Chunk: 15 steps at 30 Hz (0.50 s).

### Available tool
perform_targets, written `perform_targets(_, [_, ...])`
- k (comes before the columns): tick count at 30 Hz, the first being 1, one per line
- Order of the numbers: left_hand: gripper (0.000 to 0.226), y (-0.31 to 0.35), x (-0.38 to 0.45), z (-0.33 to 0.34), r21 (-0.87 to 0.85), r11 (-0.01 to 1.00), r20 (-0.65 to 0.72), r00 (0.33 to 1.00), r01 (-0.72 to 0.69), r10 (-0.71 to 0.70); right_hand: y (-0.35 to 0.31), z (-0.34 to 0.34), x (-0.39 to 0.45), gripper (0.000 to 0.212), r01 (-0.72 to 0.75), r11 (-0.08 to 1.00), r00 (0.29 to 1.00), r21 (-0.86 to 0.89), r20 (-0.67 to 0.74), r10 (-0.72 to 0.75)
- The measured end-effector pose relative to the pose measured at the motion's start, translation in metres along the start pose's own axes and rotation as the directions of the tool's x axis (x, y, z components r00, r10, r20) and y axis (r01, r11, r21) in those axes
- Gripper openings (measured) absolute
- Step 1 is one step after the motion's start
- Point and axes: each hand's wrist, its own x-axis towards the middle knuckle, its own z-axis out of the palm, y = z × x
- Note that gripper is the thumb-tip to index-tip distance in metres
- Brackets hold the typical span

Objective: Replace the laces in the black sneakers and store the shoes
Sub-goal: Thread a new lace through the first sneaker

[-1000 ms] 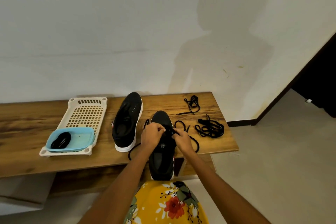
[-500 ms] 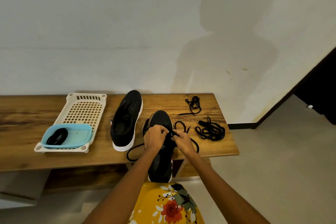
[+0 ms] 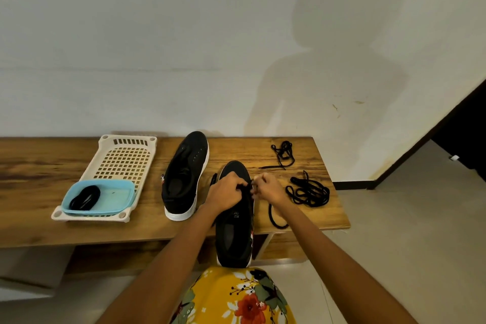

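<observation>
A black sneaker with a white sole lies toe-away on the wooden bench, its heel overhanging the front edge. My left hand and my right hand meet over its eyelets, both pinching a black lace whose free part loops on the bench to the right. The second black sneaker, without laces, lies to the left. Two loose black lace bundles lie at the right: a larger one and a smaller one behind it.
A cream perforated plastic tray stands at the left with a blue lidless box on its near end, holding a coiled black lace. The wall runs close behind the bench. A dark doorway opens at the far right.
My hands stayed on the sneaker's eyelets. The lace loop that lay left of the shoe is gone from there; the lace has been drawn through. The camera has shifted slightly.
</observation>
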Motion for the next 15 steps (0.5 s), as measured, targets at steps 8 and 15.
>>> perform_targets(8, [0.026, 0.027, 0.009, -0.025, -0.071, 0.996, -0.112, 0.992, 0.055, -0.063, -0.116, -0.067, -0.017, 0.027, 0.268, 0.579, 0.963, 0.77, -0.198, -0.183])
perform_targets(15, [0.024, 0.085, 0.013, -0.094, -0.395, 0.916, -0.282, 0.958, -0.072, -0.046, -0.056, -0.053, -0.04, 0.025, 0.26, 0.945, 0.959, -0.2, -0.063, -0.277])
